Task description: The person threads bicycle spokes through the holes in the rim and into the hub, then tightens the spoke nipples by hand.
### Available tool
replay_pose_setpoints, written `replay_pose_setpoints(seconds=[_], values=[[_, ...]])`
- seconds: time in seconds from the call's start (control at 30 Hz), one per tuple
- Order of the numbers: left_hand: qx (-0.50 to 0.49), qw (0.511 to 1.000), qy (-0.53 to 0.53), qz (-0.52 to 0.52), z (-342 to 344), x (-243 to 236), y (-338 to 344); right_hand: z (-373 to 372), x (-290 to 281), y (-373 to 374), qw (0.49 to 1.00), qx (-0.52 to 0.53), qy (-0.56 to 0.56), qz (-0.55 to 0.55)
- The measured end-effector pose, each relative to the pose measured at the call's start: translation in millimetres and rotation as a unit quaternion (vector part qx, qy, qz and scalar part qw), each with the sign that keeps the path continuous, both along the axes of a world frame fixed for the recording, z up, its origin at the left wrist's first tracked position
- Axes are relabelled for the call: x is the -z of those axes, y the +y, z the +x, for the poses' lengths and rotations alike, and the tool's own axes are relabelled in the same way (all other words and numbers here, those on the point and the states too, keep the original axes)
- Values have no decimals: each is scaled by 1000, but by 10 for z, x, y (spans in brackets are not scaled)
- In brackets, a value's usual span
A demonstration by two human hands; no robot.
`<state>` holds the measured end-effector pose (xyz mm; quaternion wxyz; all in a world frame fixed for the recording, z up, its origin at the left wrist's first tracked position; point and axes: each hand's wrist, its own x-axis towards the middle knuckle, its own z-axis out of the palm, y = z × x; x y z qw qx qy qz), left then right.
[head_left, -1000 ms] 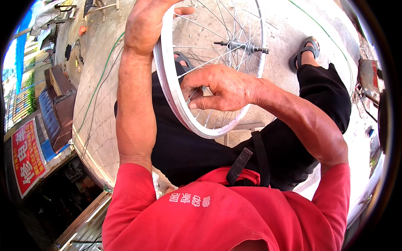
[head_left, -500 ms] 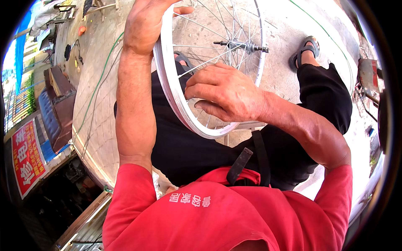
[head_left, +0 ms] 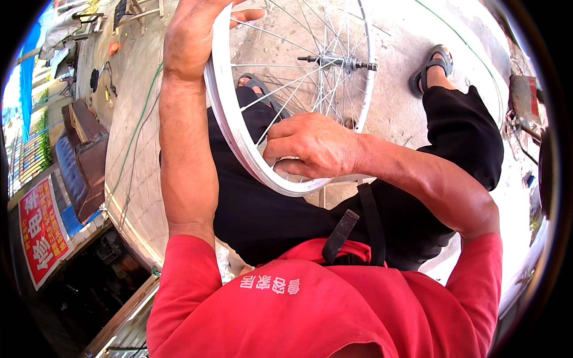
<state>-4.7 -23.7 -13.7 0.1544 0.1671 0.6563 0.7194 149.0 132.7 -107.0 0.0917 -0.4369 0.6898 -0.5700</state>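
A bare bicycle wheel (head_left: 225,107) with a silver rim stands tilted between my legs, with no tyre on it. Thin metal spokes run from its hub (head_left: 343,62), whose threaded axle sticks out on both sides. At the far left of the rim, my left hand (head_left: 190,45) is wrapped round it, a finger showing on the inner side among the spokes. My right hand (head_left: 316,145) reaches inside the wheel by the near part of the rim. Its fingers are curled and pressed together close to the spoke ends; the hand itself hides what they pinch.
Concrete floor (head_left: 406,36) lies under the wheel, crossed by a green hose (head_left: 140,128) at the left. My sandalled foot (head_left: 434,68) is at the far right. A worn blue-padded seat (head_left: 71,161) and a red sign (head_left: 45,232) stand at the left.
The wheel and my left hand have shifted slightly left. My right hand has moved a little down and left, nearer the rim, its fingers more closed.
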Motion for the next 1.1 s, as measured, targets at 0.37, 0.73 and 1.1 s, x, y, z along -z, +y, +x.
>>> replay_pose_setpoints(seconds=[0.37,0.73,1.1], values=[[-8,1000,6,-7,16,11,-41,-119,54,5,997,-73,-8,19],[-5,1000,8,-15,10,6,-53,-128,5,6,992,-97,-77,15],[-19,1000,13,-11,57,-38,-7,-123,-35,34,994,-78,-68,14]])
